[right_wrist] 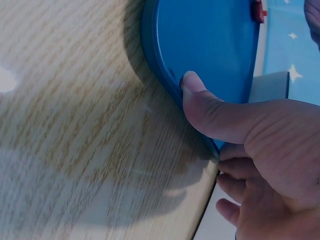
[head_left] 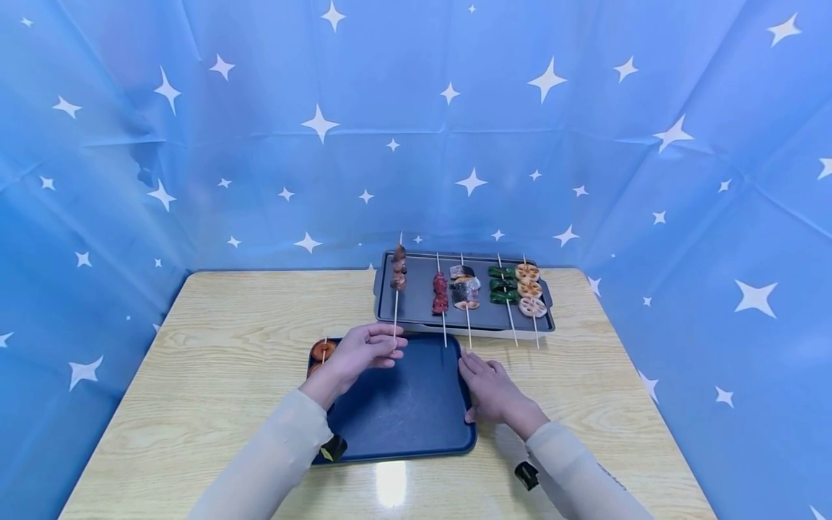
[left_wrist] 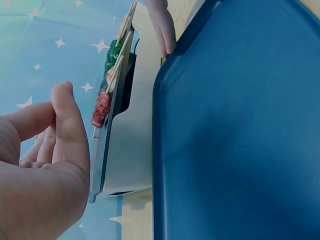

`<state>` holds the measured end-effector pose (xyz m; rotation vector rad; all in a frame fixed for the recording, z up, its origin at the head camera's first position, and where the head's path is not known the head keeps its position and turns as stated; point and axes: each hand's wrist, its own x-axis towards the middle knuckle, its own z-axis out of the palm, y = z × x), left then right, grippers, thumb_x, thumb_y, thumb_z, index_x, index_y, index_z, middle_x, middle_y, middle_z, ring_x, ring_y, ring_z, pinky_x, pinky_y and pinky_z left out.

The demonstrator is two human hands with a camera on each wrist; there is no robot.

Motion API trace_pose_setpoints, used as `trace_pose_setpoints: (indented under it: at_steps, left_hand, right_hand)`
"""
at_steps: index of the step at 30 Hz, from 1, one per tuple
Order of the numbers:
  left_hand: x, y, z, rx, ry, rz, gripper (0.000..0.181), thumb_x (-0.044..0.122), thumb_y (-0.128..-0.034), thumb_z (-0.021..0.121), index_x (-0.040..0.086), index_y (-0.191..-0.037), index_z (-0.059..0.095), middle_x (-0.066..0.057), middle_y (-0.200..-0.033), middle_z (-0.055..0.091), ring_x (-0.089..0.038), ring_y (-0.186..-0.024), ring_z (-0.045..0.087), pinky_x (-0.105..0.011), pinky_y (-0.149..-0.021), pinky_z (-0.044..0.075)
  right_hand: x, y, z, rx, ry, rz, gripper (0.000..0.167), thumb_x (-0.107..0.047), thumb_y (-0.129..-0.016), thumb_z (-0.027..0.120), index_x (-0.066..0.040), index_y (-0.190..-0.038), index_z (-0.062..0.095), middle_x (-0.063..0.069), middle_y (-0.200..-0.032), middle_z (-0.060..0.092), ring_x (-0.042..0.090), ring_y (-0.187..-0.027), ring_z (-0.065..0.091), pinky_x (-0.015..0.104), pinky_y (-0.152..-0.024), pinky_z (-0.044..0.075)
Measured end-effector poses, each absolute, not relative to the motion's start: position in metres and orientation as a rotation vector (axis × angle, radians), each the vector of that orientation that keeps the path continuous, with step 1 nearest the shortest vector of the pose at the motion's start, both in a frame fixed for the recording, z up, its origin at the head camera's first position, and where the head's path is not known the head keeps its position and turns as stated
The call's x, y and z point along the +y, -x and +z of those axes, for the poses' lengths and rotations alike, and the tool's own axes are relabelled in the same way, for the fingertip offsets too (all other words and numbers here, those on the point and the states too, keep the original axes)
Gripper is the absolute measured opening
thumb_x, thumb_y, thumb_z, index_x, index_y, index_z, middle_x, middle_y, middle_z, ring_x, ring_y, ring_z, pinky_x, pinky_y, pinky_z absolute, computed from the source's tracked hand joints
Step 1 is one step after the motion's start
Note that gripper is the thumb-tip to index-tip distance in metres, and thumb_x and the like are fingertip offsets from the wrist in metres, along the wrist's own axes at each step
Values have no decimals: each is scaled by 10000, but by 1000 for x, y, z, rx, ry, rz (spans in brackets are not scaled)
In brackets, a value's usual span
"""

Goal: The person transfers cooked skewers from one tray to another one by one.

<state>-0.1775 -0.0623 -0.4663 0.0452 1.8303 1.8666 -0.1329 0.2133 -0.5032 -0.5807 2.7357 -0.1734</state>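
Note:
My left hand pinches the bare stick end of a brown meat skewer, whose meat is over the left part of the dark grill pan. Whether the meat touches the pan I cannot tell. In the left wrist view the thumb and index finger meet, but the stick does not show. My right hand grips the right side of the blue tray; the right wrist view has its thumb over the rim and its other fingers along the outside.
On the pan lie a red meat skewer, a fish-like skewer, a green vegetable skewer and a lotus root skewer, their sticks pointing toward me. A skewer of round orange-red slices lies at the tray's left. Star-patterned cloth surrounds the table.

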Motion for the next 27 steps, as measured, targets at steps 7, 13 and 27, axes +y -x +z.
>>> trace_pose_setpoints:
  at_steps: [7,13,27]
  left_hand:
    - [-78,168,-463,1830,-93,1858,397,142,-981,574,59,-1366,524,-157,-1309,631,-255,-1065,687,-280,-802,600]
    - [-91,162,-461,1845,-77,1855,425,136,-976,578,68,-1389,503,-148,-1289,646,-250,-1041,699,-304,-805,605]
    - [-123,147,-461,1973,-16,1756,414,189,-973,590,10,-1339,517,-171,-1274,651,-222,-1035,693,-294,-782,601]
  right_hand:
    - [214,133,-504,2752,614,-164,1006,-308,-644,878,78,-1437,395,237,-1554,323,365,-1463,283,543,-1111,315]
    - [214,133,-505,2751,605,-153,1014,-332,-652,877,67,-1446,389,225,-1562,315,351,-1471,273,536,-1121,308]
    - [215,133,-505,2749,602,-166,1005,-311,-660,877,74,-1446,383,235,-1561,311,368,-1470,266,554,-1124,300]
